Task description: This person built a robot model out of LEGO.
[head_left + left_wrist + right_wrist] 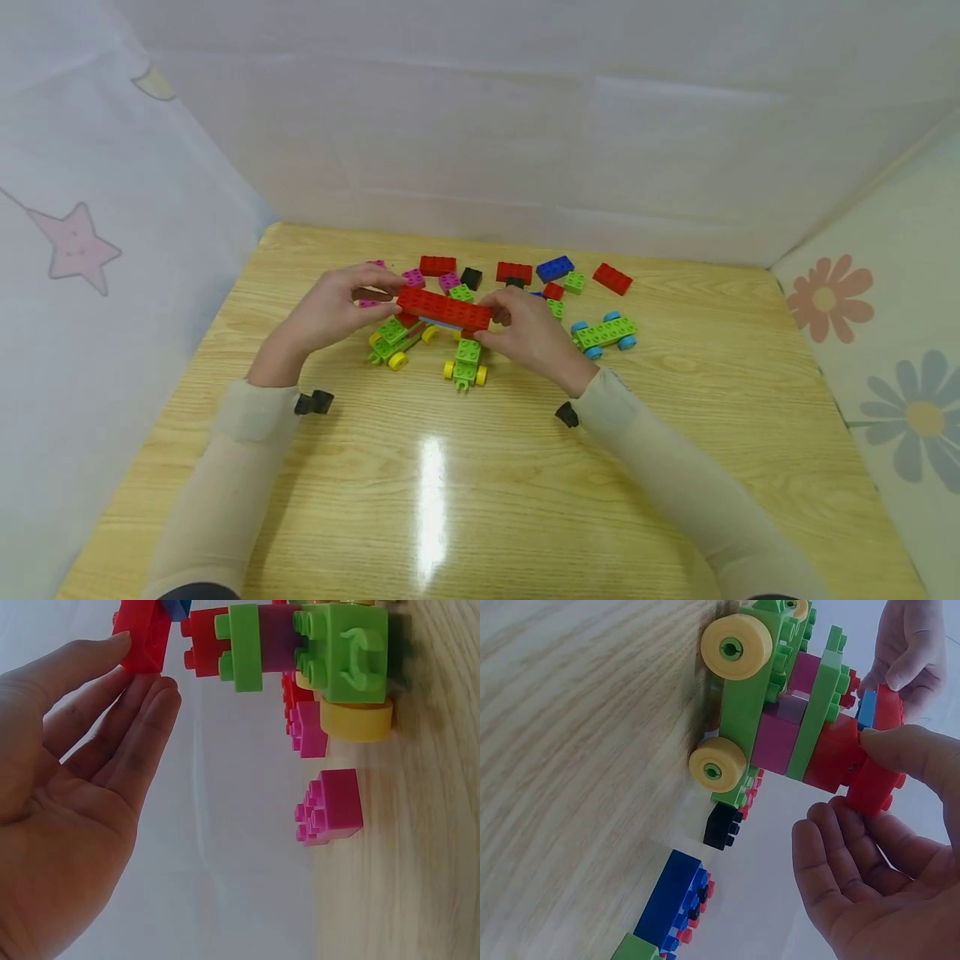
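A long bar of red bricks is held level over the toy vehicles, with a blue piece under it. My left hand pinches its left end between thumb and fingers. At the other end, my right hand grips the red bar, thumb on one side and fingers on the other. Directly below the bar, a green wheeled base with yellow wheels carries purple bricks, a green plate and a red brick. A second green wheeled piece stands to the left.
A green base with blue wheels stands to the right. Behind the hands lie loose bricks, including a red brick, a blue brick, a black brick and pink bricks. A white cloth hangs behind the wooden table.
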`<state>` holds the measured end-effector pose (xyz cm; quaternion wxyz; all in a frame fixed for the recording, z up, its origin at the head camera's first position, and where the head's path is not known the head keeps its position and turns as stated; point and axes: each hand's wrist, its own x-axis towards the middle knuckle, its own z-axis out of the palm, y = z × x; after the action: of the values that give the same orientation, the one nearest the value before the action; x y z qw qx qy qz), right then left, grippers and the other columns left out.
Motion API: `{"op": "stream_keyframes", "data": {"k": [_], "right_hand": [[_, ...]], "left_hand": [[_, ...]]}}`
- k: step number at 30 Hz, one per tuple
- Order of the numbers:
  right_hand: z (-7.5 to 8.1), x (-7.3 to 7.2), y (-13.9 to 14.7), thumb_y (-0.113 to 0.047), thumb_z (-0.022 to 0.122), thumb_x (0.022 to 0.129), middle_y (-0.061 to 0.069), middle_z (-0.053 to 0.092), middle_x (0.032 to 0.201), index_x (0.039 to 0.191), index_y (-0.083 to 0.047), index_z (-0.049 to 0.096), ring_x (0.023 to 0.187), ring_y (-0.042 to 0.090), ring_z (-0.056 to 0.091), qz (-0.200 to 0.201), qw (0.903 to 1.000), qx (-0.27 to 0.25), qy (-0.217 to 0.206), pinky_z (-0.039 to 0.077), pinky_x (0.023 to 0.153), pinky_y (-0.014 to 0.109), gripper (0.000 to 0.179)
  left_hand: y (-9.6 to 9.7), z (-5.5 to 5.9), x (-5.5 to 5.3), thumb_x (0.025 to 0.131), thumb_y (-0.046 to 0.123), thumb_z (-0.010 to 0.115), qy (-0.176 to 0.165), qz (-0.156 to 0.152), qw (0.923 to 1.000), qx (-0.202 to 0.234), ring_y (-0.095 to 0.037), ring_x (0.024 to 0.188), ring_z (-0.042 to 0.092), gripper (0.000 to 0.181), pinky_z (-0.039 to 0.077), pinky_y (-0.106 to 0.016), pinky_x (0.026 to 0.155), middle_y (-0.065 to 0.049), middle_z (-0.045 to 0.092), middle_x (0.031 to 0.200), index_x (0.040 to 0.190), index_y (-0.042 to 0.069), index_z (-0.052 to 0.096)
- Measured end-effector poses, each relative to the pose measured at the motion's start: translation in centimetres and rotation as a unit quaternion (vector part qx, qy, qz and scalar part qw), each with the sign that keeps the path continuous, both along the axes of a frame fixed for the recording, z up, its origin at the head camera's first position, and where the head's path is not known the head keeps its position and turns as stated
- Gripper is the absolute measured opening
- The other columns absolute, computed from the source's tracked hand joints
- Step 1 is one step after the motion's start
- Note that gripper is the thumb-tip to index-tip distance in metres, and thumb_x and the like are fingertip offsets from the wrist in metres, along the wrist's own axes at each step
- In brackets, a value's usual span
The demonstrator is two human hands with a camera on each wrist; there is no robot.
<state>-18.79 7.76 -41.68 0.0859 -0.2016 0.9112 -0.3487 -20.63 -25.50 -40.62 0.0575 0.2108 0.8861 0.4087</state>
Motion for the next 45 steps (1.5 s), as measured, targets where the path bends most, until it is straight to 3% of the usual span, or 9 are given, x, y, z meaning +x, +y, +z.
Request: {"op": "stream_keyframes", "data": {"k": [7, 20, 25, 32, 39, 45], "right_hand": [[0.4, 0.2, 0.0, -0.030, 0.084, 0.103, 0.004, 0.074, 0.128, 0.142, -0.012, 0.073, 0.112, 0.025, 0.072, 0.005, 1.0000, 0.000, -0.003, 0.063, 0.103, 0.046, 0.045], [0.5, 0.3, -0.3, -0.029, 0.085, 0.103, 0.004, 0.073, 0.125, 0.142, -0.010, 0.073, 0.110, 0.024, 0.075, -0.002, 0.9999, -0.015, -0.002, 0.065, 0.102, 0.045, 0.045], [0.6, 0.2, -0.3, -0.029, 0.084, 0.103, 0.004, 0.073, 0.126, 0.142, -0.010, 0.073, 0.110, 0.024, 0.075, -0.002, 0.9999, -0.012, -0.001, 0.065, 0.102, 0.044, 0.045], [0.6, -0.2, -0.2, -0.029, 0.085, 0.103, 0.005, 0.074, 0.130, 0.142, -0.010, 0.072, 0.113, 0.025, 0.074, 0.006, 0.9999, -0.010, -0.012, 0.064, 0.104, 0.044, 0.046], [0.5, -0.5, 0.1, -0.028, 0.085, 0.102, 0.005, 0.075, 0.131, 0.142, -0.010, 0.072, 0.115, 0.027, 0.075, 0.007, 0.9995, -0.022, -0.020, 0.064, 0.106, 0.046, 0.045], [0.4, -0.4, 0.2, -0.031, 0.085, 0.103, 0.004, 0.076, 0.136, 0.144, -0.013, 0.072, 0.121, 0.029, 0.074, 0.000, 0.9994, -0.017, -0.031, 0.062, 0.110, 0.049, 0.046]], "left_hand": [[0.0, -0.6, -0.2, 0.105, 0.011, 0.080, -0.006, -0.004, 1.0000, 0.001, -0.029, 0.121, 0.077, 0.038, 0.067, -0.042, 0.101, -0.010, 0.074, 0.136, 0.143, 0.015, 0.077], [0.1, -0.6, 0.0, 0.106, 0.014, 0.079, -0.034, 0.014, 0.9989, -0.028, -0.030, 0.121, 0.075, 0.039, 0.066, -0.034, 0.094, -0.012, 0.074, 0.140, 0.144, 0.012, 0.074], [0.5, -0.7, -0.2, 0.106, 0.014, 0.079, -0.042, 0.020, 0.9987, -0.022, -0.031, 0.121, 0.075, 0.038, 0.066, -0.038, 0.095, -0.013, 0.075, 0.141, 0.143, 0.012, 0.073], [0.9, -0.8, -0.1, 0.105, 0.014, 0.080, -0.074, 0.031, 0.9968, 0.000, -0.034, 0.123, 0.075, 0.038, 0.067, -0.032, 0.092, -0.015, 0.072, 0.142, 0.141, 0.010, 0.071], [0.9, -0.8, -0.1, 0.104, 0.015, 0.082, -0.054, 0.020, 0.9982, -0.019, -0.032, 0.122, 0.074, 0.037, 0.065, -0.034, 0.094, -0.013, 0.074, 0.139, 0.139, 0.011, 0.072], [0.7, -1.1, -0.3, 0.104, 0.012, 0.081, -0.043, 0.010, 0.9989, -0.014, -0.040, 0.125, 0.074, 0.038, 0.067, -0.037, 0.097, -0.015, 0.074, 0.140, 0.141, 0.009, 0.072]]}}
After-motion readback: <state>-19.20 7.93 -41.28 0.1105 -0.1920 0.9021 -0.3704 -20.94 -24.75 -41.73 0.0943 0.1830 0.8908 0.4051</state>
